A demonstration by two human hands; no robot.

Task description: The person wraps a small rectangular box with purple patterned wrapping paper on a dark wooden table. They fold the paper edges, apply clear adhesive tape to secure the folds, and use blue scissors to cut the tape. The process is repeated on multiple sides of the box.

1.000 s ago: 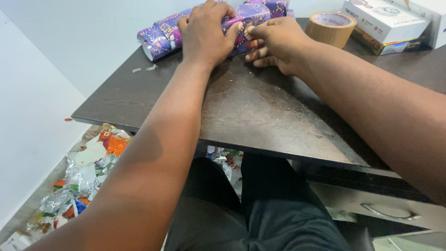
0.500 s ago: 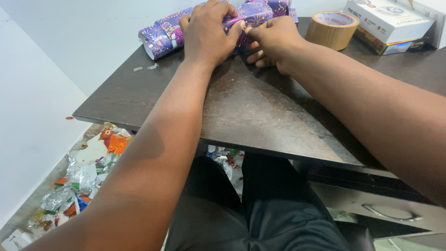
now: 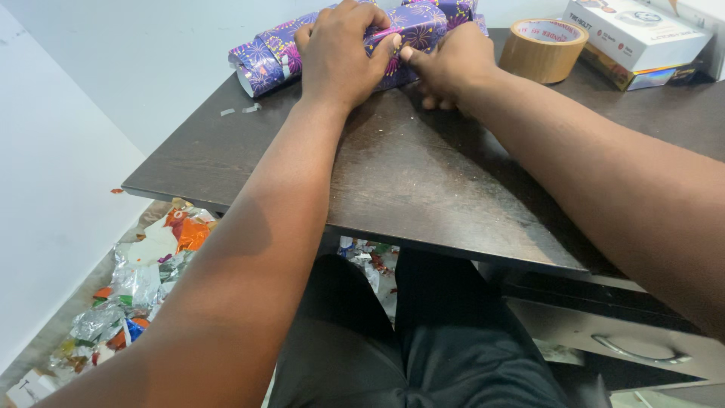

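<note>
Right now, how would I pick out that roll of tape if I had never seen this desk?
Start at the dark wooden desk and go to its far right corner. The tape roll lies flat there, between the purple wrapped parcel under both hands and the white boxes. It is the only round, tan ring with a hollow middle.

A dark brown counter (image 3: 423,189) with a scuffed, speckled top fills the middle of the frame, its near edge running from left centre to lower right. Under it at the lower right sits a pale drawer (image 3: 604,332) with a metal handle (image 3: 638,349). A plain white wall (image 3: 113,53) takes up the upper left and left side, evenly lit. At the lower left, the floor (image 3: 45,340) is strewn with crumpled foil and coloured paper scraps (image 3: 143,279).
</note>
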